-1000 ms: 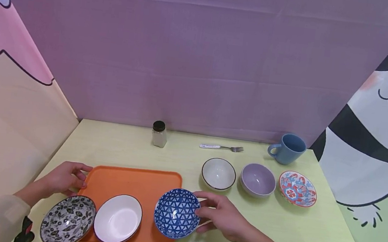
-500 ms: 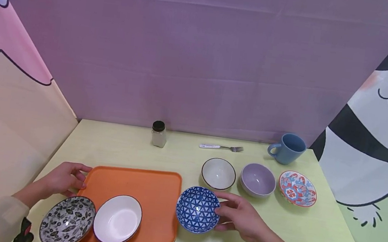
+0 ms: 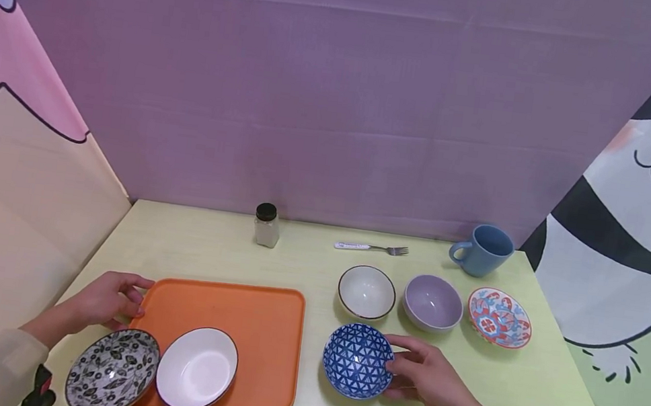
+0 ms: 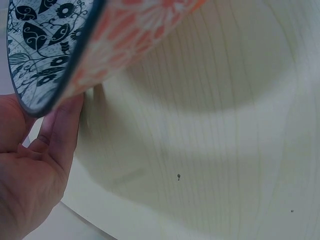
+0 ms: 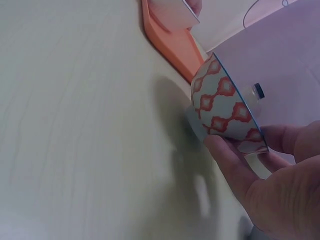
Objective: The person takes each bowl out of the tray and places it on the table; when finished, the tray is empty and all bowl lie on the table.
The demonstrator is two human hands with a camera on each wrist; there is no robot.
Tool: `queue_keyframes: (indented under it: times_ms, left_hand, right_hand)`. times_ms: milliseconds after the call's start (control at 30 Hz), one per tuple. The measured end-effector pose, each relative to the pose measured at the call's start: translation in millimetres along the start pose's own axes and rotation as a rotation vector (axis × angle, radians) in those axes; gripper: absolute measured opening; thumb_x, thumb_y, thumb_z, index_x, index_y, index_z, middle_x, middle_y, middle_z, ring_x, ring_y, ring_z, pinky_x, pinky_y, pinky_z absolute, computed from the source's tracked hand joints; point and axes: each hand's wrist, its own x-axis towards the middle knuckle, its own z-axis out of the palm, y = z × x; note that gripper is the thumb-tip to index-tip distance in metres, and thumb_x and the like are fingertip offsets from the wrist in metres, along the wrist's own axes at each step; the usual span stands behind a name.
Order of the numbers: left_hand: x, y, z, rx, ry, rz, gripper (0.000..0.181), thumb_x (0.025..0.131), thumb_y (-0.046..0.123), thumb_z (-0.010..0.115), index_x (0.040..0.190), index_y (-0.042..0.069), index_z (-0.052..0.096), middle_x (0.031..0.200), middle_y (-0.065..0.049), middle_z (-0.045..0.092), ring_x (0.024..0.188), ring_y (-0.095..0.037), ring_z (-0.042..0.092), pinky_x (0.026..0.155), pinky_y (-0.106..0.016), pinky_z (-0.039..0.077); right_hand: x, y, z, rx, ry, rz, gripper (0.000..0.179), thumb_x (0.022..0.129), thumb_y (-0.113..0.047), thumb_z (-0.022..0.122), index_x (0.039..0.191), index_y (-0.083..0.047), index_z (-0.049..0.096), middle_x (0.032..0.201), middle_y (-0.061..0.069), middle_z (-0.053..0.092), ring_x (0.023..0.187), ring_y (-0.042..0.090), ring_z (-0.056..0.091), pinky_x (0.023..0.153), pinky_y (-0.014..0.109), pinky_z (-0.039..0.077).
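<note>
My right hand [image 3: 426,378] holds a bowl [image 3: 358,361] at its right side, thumb at the rim and fingers below. Its inside carries blue and white triangles; in the right wrist view the bowl's outside [image 5: 220,100] shows a red pattern on white, close over the table with a shadow below. At the orange tray's [image 3: 265,344] left edge, my left hand [image 3: 106,301] has its extended fingertips against the rim. Near that hand, a black-and-white floral bowl [image 3: 112,373] overlaps the tray's front left corner. A white bowl [image 3: 198,369] with a dark rim sits beside it on the tray.
Behind my right hand stand a small white bowl [image 3: 367,292], a purple bowl [image 3: 433,303] and a red-and-blue patterned dish [image 3: 499,317]. Farther back are a black-lidded jar [image 3: 266,225], a fork [image 3: 371,247] and a blue mug [image 3: 481,250]. A purple backdrop [image 3: 338,96] rises behind the table.
My right hand has carried the blue-patterned bowl rightward, from over the tray's right edge to over the table in front of the small white bowl. My left hand has stayed at the tray.
</note>
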Motion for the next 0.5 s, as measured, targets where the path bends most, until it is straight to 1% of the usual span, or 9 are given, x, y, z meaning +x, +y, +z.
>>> queue_keyframes:
  times_ms: [267, 500]
  left_hand:
    - [-1.0, -0.7, -1.7, -0.002, -0.002, -0.008, 0.057, 0.093, -0.002, 0.066, 0.145, -0.011, 0.044, 0.103, -0.017, 0.058, 0.081, -0.025, 0.065, 0.066, -0.04, 0.063]
    - [0.3, -2.0, -0.6, -0.002, -0.001, 0.004, 0.057, 0.093, -0.001, 0.066, 0.145, -0.01, 0.045, 0.103, -0.018, 0.058, 0.08, -0.026, 0.063, 0.065, -0.04, 0.063]
  right_hand:
    - [-3.8, 6.4, -5.0, 0.009, 0.012, 0.017, 0.058, 0.097, -0.009, 0.066, 0.15, 0.001, 0.047, 0.115, 0.016, 0.072, 0.087, 0.028, 0.075, 0.077, 0.046, 0.064]
    - [-4.2, 14.0, -9.9, 0.04, -0.007, 0.034, 0.06, 0.097, -0.011, 0.068, 0.152, -0.001, 0.045, 0.116, 0.016, 0.072, 0.093, 0.029, 0.075, 0.08, 0.048, 0.063]
